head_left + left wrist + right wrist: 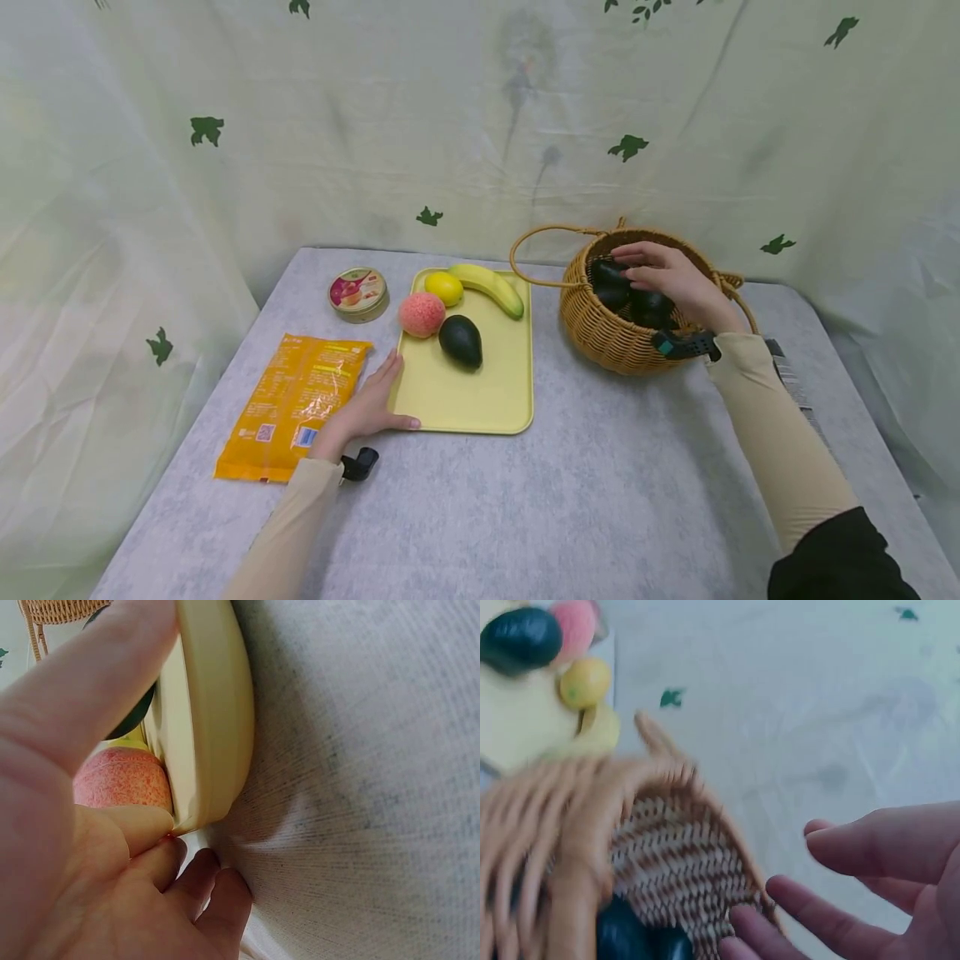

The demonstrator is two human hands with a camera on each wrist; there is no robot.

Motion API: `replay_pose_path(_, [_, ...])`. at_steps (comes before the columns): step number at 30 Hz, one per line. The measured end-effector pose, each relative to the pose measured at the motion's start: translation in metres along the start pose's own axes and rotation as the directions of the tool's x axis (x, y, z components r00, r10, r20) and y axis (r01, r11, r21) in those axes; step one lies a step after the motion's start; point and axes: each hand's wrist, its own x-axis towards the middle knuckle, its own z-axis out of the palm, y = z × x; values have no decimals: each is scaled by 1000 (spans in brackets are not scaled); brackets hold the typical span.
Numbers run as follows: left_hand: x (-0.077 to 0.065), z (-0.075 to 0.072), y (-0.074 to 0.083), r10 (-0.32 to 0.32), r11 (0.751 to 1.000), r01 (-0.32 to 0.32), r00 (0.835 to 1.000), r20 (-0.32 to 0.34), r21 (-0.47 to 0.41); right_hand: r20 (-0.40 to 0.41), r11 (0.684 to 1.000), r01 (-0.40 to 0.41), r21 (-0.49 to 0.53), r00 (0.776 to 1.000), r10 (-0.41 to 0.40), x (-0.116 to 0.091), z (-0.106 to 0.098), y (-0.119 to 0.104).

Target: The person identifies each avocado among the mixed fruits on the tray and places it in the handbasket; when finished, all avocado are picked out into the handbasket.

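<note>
My left hand (371, 408) rests against the lower left corner of a yellow tray (502, 392), fingers along the left side and thumb by the near edge. On the tray lie a peach (422, 315), a lemon (444, 288), a banana (487, 287) and a dark avocado (461, 342). Over the mouth of a wicker basket (611, 337) is my right hand (671, 275), holding nothing that I can see. At least two dark avocados (651, 308) sit inside the basket, partly hidden by that hand. The right wrist view shows its fingers (825, 919) spread beside the basket rim.
An orange packet (296, 408) lies left of the tray, beside my left wrist. Behind it stands a round tin (358, 295). The basket's looped handle (551, 227) leans out toward the tray. A patterned curtain (450, 125) hangs behind the table.
</note>
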Motion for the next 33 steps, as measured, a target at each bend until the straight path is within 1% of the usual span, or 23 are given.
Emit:
replay_pose_path(5, [0,0,-1,-6,1000,6,1000,7,1,24,992,95,85,995,-97,0,14,-11])
replay_pose_path(8, [1,1,-2,-2,1000,2,1000,6,1,50,981,145,129,987,-153,1,28,-16])
replay_pose_path(11, [1,1,-4,0,1000,0,1000,6,6,71,970,177,166,979,-191,4,45,-21])
replay_pose_path(15, [2,1,-5,-3,1000,3,1000,8,6,105,962,196,191,970,-219,10,69,-26])
replay_pose_path(19, [1,0,-4,-2,1000,2,1000,6,4,152,955,206,213,959,-241,19,91,-23])
replay_pose_path(26, [0,-1,-2,-7,1000,7,1000,9,6,215,953,172,250,950,-228,35,128,-7])
replay_pose_path(28, [1,-1,-2,-4,1000,4,1000,8,6,224,952,168,257,948,-228,39,137,-1])
replay_pose_path(31, [1,-1,-2,-2,1000,2,1000,8,5,230,950,185,253,942,-245,46,147,7])
replay_pose_path(33, [1,0,-3,-3,1000,3,1000,8,5,230,951,186,245,942,-243,50,153,11])
